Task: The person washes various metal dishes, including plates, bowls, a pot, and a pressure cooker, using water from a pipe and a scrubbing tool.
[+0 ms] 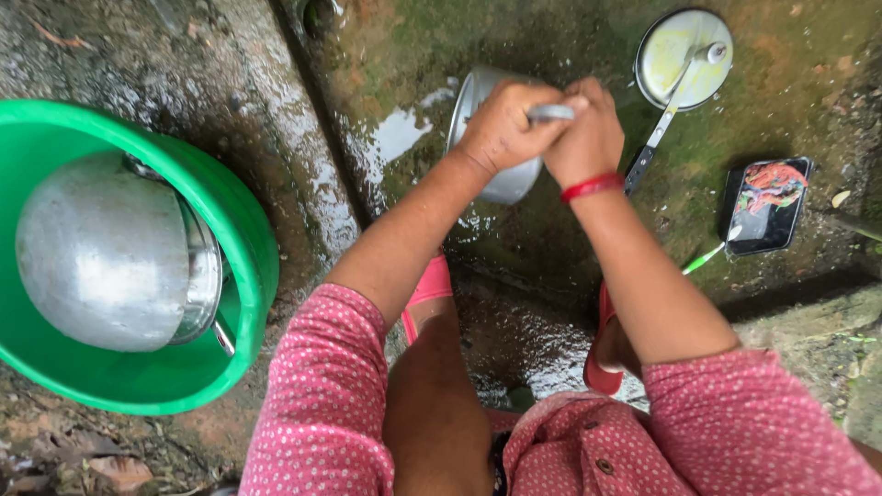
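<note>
Head view: green tub (241, 241) at the wet ground's left edge, holding upturned steel bowls (101, 253); steel pot (491, 138) on its side at centre, lidded pan (684, 57) toward the top right corner, black tray (767, 207) near the right edge. Both forearms extend forward over the pot, wrists meeting. Left hand (503, 124) and right hand (588, 138) fingers curled tight around a steel utensil handle (551, 112).

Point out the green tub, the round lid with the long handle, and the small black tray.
green tub (248, 230), head view, on its right rim.
round lid (671, 55), head view, on its pale yellowish face.
small black tray (763, 234), head view, on its bare lower part.
</note>
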